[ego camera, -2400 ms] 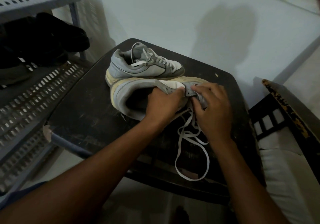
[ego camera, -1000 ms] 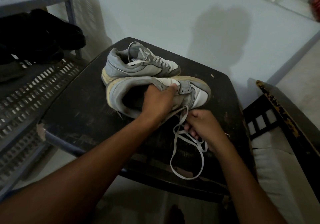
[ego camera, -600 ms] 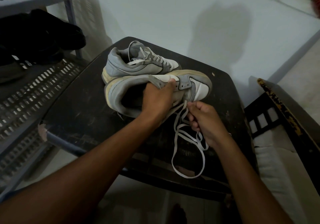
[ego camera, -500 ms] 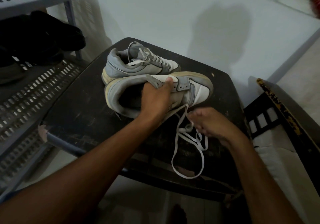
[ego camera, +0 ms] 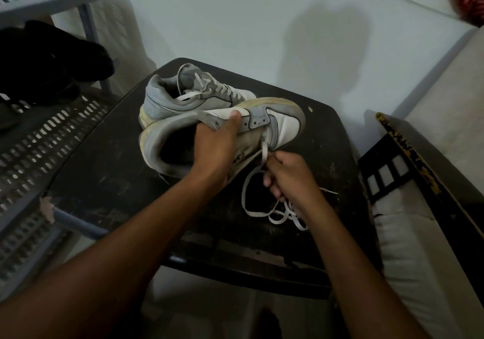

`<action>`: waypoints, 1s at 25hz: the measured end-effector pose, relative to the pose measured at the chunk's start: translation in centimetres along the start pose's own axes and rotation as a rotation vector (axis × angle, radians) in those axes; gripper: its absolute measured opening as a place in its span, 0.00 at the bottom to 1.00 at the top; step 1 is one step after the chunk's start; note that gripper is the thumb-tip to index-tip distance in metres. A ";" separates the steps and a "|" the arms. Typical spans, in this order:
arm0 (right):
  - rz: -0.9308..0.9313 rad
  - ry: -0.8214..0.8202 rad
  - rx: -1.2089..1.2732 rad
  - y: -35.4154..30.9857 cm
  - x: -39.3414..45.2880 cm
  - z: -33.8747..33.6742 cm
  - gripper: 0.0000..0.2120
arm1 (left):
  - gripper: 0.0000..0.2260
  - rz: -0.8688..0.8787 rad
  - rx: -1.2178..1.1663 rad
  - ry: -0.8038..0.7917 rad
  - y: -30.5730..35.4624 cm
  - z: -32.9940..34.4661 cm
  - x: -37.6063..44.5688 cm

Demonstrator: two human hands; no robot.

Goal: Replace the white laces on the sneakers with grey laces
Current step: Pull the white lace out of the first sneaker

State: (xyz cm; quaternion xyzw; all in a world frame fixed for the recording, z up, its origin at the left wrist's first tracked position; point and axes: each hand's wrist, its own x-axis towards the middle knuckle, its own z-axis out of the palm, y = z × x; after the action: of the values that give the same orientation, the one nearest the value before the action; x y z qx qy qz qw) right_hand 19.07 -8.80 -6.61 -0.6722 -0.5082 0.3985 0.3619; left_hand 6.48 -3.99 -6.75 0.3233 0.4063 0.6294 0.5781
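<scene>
While gripped, sneaker [ego camera: 277,124] toe rightward.

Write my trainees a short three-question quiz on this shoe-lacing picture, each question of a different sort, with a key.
1. True or false: the far sneaker has no lace in it.
2. What does the left hand hold? A) the near sneaker B) the white lace C) the table edge
3. Fill in: the right hand pinches the white ____.

Key
1. False: a white lace is threaded through it.
2. A: its grip is on the near sneaker's collar, thumb on the upper.
3. Lace: it runs from the shoe's front eyelets into the fingers, and the rest lies looped on the table.
</scene>
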 end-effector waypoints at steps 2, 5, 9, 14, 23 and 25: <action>0.014 0.004 -0.009 0.1 0.5 -0.1 0.13 | 0.05 -0.007 0.006 0.004 -0.1 0.0 0.1; 0.253 -0.039 -0.383 1.6 1.3 -3.9 0.12 | 0.03 -0.005 0.008 0.015 0.2 0.1 -0.1; 0.327 0.079 -0.719 2.9 0.4 -7.3 0.10 | 0.04 -0.025 -0.074 0.037 1.3 -0.1 0.2; -0.073 0.115 -0.201 0.5 0.2 -2.1 0.07 | 0.02 -0.014 -0.044 0.037 1.0 0.0 -0.2; 0.385 -0.021 -0.718 2.9 1.1 -6.4 0.15 | 0.03 -0.033 -0.025 0.034 1.0 0.0 -0.3; 0.370 0.076 -0.842 3.4 0.8 -7.1 0.11 | 0.03 -0.025 -0.015 0.033 1.0 0.0 -0.5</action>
State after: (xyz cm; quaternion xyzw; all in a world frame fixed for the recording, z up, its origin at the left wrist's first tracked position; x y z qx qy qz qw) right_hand 26.98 -9.39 -6.81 -0.8544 -0.4837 0.1902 -0.0016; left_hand 6.07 -4.48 -5.81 0.3032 0.4150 0.6306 0.5815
